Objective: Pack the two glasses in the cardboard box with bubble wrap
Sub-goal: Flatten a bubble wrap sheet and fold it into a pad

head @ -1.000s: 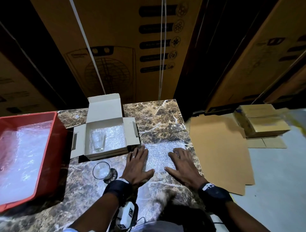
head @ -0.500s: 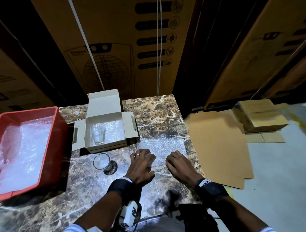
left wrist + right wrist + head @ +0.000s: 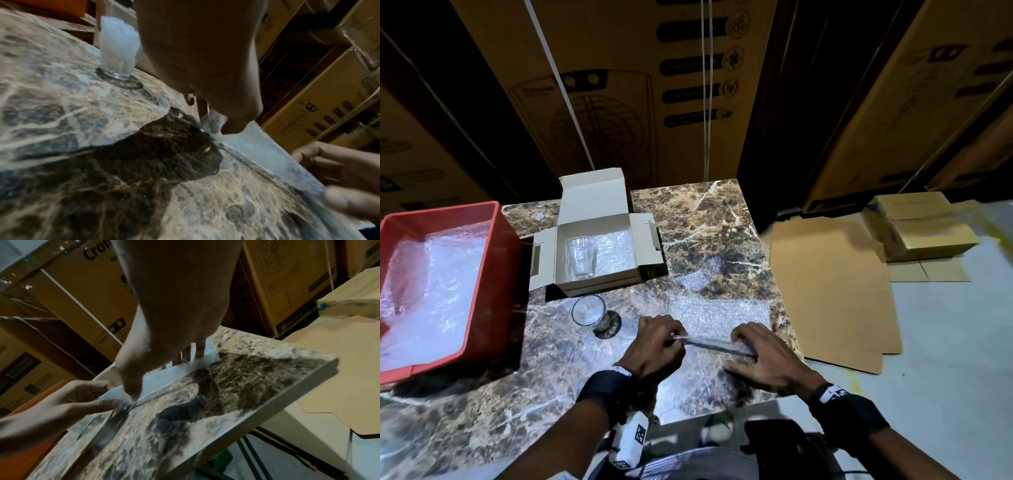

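Note:
A clear bubble wrap sheet [image 3: 719, 313] lies flat on the marble table [image 3: 709, 219], right of centre. My left hand [image 3: 677, 338] pinches the sheet's near left edge, and my right hand [image 3: 743, 346] grips the near right edge; that edge is lifted slightly between them. The open cardboard box [image 3: 642, 246] sits behind, lined with bubble wrap, with one glass [image 3: 582, 255] inside at its left. The second glass [image 3: 589, 311] stands on the table left of my left hand, and shows as the glass [image 3: 118, 48] in the left wrist view. The sheet [image 3: 164, 375] runs under my right thumb.
A red crate [image 3: 494, 270] holding bubble wrap fills the table's left side. Flat cardboard sheets [image 3: 832, 291] and stacked small boxes [image 3: 921, 226] lie on the floor past the table's right edge. Tall cartons [image 3: 637, 85] stand behind.
Both hands lay flat on the sheet, then slid back towards me. Their fingers have curled, and they now hold the sheet's near edge, which is raised a little.

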